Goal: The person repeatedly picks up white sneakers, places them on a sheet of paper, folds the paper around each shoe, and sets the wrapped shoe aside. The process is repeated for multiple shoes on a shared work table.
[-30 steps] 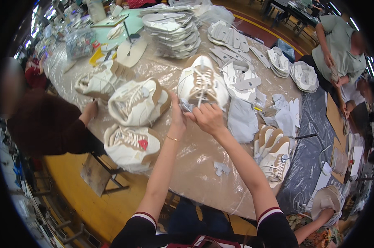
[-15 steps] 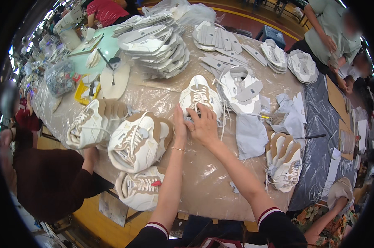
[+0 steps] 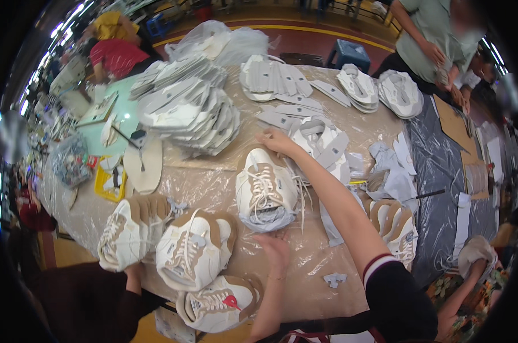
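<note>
A white and tan sneaker (image 3: 249, 191) with cream laces stands in front of me, toe pointing away. Bluish-grey padding (image 3: 268, 220) fills its opening at the near end. My left hand (image 3: 275, 247) lies palm up at that near end, fingers apart and their tips close under the padding. Just beyond the toe, my right hand (image 3: 276, 141) reaches in with loosely bent fingers; nothing shows in them. Whether it touches the toe is hard to see. Beside the right wrist lie white shoe uppers (image 3: 308, 134) with grey pieces.
Finished-looking sneakers (image 3: 185, 257) cluster at the left, and others (image 3: 405, 243) stand behind my right forearm. A tall stack of flat white uppers (image 3: 184, 114) rises at the far left, near a yellow basket (image 3: 111, 191). Co-workers stand around the plastic-covered table (image 3: 322, 286).
My hands have left the laces: the right moved out past the toe, the left down to the near end. The view has shifted, and the padding in the shoe now shows.
</note>
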The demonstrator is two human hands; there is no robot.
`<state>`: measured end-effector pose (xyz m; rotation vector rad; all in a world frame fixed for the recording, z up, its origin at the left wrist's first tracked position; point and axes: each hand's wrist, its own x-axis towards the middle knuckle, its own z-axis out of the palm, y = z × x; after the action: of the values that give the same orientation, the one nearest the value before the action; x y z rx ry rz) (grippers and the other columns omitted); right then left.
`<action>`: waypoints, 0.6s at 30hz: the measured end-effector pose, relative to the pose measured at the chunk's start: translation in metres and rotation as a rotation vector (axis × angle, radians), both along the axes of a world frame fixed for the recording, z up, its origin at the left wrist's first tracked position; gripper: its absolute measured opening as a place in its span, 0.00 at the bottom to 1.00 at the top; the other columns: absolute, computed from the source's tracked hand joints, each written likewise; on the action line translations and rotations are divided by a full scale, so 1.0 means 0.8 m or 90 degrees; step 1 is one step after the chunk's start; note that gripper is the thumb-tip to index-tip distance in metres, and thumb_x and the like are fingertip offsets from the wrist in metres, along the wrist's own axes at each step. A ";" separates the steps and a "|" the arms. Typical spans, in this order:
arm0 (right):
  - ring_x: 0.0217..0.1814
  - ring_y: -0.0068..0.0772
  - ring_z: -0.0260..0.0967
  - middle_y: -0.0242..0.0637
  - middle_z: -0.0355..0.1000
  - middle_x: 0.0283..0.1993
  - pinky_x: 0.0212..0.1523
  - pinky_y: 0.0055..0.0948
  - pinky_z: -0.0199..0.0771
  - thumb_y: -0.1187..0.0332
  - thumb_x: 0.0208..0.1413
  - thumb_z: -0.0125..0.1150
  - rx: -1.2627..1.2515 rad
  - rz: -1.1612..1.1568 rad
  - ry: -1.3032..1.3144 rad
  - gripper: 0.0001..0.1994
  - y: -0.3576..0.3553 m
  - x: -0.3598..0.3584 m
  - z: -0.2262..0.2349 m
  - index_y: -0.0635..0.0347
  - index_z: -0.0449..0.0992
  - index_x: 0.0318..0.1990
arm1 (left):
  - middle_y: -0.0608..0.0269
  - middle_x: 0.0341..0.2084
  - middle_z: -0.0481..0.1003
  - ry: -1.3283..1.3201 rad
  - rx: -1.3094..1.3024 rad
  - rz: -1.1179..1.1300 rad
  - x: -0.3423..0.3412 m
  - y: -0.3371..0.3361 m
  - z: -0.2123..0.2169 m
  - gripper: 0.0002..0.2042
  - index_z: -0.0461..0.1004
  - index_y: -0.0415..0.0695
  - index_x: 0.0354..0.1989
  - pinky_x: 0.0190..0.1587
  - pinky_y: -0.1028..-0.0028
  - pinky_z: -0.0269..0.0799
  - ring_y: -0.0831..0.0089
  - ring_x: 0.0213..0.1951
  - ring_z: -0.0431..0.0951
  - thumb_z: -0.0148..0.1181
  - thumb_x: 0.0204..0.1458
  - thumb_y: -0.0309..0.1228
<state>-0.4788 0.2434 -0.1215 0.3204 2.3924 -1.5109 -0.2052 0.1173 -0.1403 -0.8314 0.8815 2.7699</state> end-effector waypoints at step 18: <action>0.46 0.43 0.76 0.56 0.75 0.44 0.29 0.35 0.77 0.33 0.52 0.51 -0.201 -0.150 -0.109 0.44 0.027 0.291 0.030 0.69 0.64 0.60 | 0.61 0.70 0.52 0.069 0.001 -0.299 0.114 -0.138 0.091 0.47 0.49 0.56 0.71 0.69 0.47 0.47 0.55 0.69 0.51 0.45 0.47 0.72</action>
<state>-0.2457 0.2654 -0.0978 0.6477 2.0016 -1.8484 -0.1137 0.0069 -0.0677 -0.4078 0.9483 2.4152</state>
